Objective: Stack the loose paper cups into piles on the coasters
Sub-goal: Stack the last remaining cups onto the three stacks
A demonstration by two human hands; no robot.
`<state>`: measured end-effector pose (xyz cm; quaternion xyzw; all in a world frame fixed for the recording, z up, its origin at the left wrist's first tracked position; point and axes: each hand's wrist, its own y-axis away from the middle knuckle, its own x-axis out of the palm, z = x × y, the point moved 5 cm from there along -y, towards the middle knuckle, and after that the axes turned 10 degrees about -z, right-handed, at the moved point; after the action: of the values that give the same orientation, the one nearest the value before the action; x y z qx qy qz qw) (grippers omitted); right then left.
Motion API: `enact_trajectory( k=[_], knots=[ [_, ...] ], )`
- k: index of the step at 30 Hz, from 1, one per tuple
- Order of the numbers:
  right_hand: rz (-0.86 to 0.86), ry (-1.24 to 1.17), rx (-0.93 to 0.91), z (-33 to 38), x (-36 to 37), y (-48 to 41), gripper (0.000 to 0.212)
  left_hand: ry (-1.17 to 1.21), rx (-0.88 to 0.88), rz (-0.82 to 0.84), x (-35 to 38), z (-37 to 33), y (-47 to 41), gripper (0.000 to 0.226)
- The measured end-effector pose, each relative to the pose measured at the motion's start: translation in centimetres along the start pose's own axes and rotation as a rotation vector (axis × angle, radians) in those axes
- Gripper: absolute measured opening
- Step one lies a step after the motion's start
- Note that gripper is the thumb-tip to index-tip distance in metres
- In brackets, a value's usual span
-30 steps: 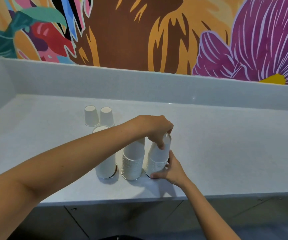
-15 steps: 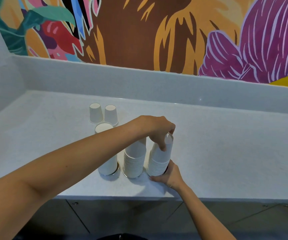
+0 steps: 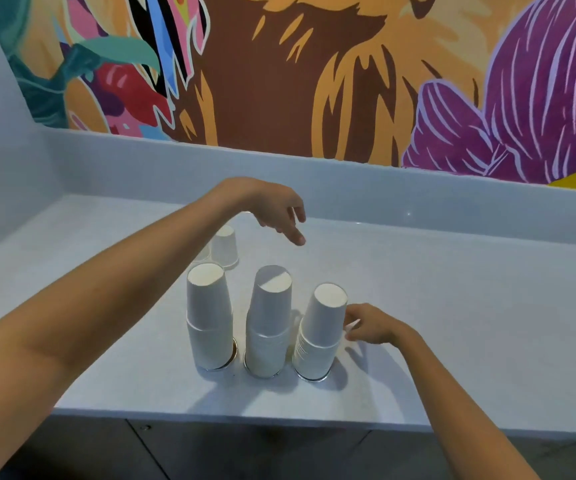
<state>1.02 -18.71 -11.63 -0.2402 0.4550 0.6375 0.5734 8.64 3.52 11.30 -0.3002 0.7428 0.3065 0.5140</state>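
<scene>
Three piles of upside-down white paper cups stand in a row near the counter's front edge, each on a round coaster: a left pile (image 3: 208, 323), a middle pile (image 3: 268, 323) and a right pile (image 3: 321, 336). A loose cup (image 3: 225, 245) stands upside down behind them, and a second one beside it is mostly hidden by my forearm. My left hand (image 3: 274, 209) hovers open above and behind the piles, fingers pointing down, holding nothing. My right hand (image 3: 369, 323) rests open just right of the right pile, fingertips close to its side.
The pale grey counter (image 3: 452, 306) has a raised back ledge and a side wall at the left. A colourful mural covers the wall behind. Dark cabinet fronts (image 3: 245, 455) lie below the counter's front edge.
My left hand let go of the top cup on the right pile and lifted up and back toward the loose cups. My right hand released the pile's base and drew slightly right.
</scene>
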Motion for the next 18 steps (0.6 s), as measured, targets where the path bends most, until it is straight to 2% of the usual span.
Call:
enact_trajectory(
  k=[4, 6, 9, 13, 18],
  knots=[
    [-0.015, 0.043, -0.022, 1.4, -1.2, -3.7, 0.039, -0.064, -0.175, -0.123, -0.7, 7.2, -1.7, 0.054],
    [-0.018, 0.113, -0.056, 2.8, -1.8, -5.3, 0.032, -0.110, -0.254, -0.118, 0.4, 10.6, -2.2, 0.056],
    [0.028, 0.184, -0.115, 5.6, -2.9, -7.3, 0.039, -0.124, -0.346, -0.105, 2.5, 15.0, -2.7, 0.057],
    [0.043, 0.168, -0.118, 8.3, -3.5, -9.9, 0.045, -0.099, -0.352, -0.186, 5.0, 18.5, -4.0, 0.064],
    [0.093, 0.179, -0.121, 9.7, -2.7, -12.7, 0.045, -0.071, -0.268, -0.231, 7.2, 20.3, -6.6, 0.083]
  ],
)
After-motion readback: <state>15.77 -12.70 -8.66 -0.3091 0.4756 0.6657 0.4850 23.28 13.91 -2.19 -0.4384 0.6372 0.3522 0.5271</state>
